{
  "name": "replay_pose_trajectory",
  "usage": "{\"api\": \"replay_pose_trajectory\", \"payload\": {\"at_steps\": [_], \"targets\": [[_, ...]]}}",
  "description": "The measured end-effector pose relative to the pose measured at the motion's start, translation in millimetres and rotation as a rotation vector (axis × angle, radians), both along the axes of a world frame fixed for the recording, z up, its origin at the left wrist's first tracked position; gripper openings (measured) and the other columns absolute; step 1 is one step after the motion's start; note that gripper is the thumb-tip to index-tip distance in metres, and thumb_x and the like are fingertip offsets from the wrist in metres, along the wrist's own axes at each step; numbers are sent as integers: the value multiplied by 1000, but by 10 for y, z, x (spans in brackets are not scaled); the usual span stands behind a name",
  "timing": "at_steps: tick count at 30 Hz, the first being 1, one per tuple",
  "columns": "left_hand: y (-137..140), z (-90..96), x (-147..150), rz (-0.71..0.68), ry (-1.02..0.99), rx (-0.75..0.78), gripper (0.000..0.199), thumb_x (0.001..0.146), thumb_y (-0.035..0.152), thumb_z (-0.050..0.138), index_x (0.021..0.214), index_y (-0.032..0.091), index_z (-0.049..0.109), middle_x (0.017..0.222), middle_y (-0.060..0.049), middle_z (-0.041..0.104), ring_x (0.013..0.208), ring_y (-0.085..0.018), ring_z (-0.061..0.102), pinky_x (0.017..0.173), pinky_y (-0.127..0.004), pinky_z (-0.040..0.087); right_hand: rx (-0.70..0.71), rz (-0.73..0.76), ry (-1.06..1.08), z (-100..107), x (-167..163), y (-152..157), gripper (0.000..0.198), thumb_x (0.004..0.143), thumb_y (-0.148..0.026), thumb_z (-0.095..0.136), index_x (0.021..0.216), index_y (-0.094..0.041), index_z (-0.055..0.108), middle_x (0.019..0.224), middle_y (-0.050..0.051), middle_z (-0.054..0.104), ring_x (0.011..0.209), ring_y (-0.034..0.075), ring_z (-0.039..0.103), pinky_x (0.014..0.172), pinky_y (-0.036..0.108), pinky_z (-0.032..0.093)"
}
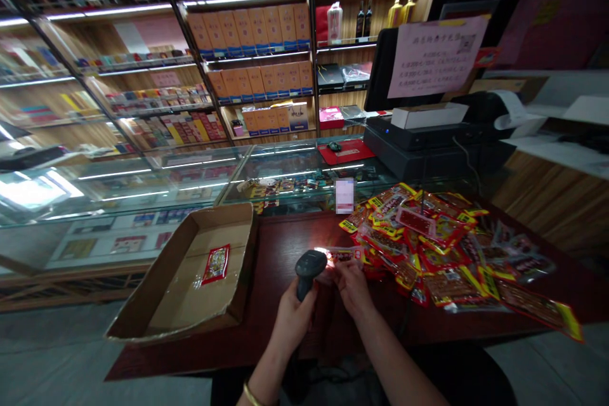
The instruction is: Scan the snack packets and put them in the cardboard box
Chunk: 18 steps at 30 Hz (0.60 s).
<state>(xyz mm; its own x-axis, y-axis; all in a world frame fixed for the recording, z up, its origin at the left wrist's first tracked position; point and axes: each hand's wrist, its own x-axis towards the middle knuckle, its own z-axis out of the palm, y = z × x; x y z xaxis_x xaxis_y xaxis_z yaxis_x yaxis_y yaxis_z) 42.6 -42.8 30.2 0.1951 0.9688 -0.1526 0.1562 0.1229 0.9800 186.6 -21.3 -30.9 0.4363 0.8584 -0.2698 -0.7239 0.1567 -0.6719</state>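
My left hand (294,320) is wrapped round the handle of a dark barcode scanner (310,264), its head tipped forward and to the right. A bright light falls on a snack packet (346,255) just beyond the scanner. My right hand (353,285) pinches the near edge of that packet, close to the scanner's head. Directly right of it lies a large heap of snack packets (438,238) with red and yellow wrappers. On the left stands a shallow open cardboard box (176,292) with one red-edged packet (216,264) lying flat inside.
The dark red table (280,235) meets a glass display counter (200,171) at the back. A monitor (380,73) with a paper notice stands at the back right, above a black cash drawer (404,149). A mouse (335,146) sits on a red mat. Stocked shelves line the wall.
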Motion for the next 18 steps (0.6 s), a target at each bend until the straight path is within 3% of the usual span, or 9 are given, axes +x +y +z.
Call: {"api": "replay_pose_trajectory", "payload": {"at_steps": [8, 12, 18], "targets": [[-28, 19, -65, -10, 47, 11, 21, 83, 39, 64, 86, 18, 60, 44, 12, 44, 34, -8, 40, 35, -17, 30, 8, 6, 30, -4, -5, 16, 45, 53, -37, 93, 62, -20, 52, 65, -5, 64, 61, 11, 65, 59, 23, 59], [-71, 41, -93, -1, 22, -28, 29, 80, 46, 66, 86, 19, 58, 45, 12, 45, 33, -8, 41, 33, -17, 32, 32, 23, 29, 51, -8, -4, 47, 55, -37, 93, 60, -20, 49, 62, -6, 61, 61, 10, 64, 60, 22, 59], [-111, -191, -367, 69, -111, -99, 44, 70, 58, 76, 80, 18, 58, 50, 8, 55, 34, -7, 44, 34, -18, 36, -10, -18, -16, 135, -13, -38, 46, 52, -38, 94, 67, -21, 54, 65, -8, 62, 62, 11, 65, 61, 23, 60]]}}
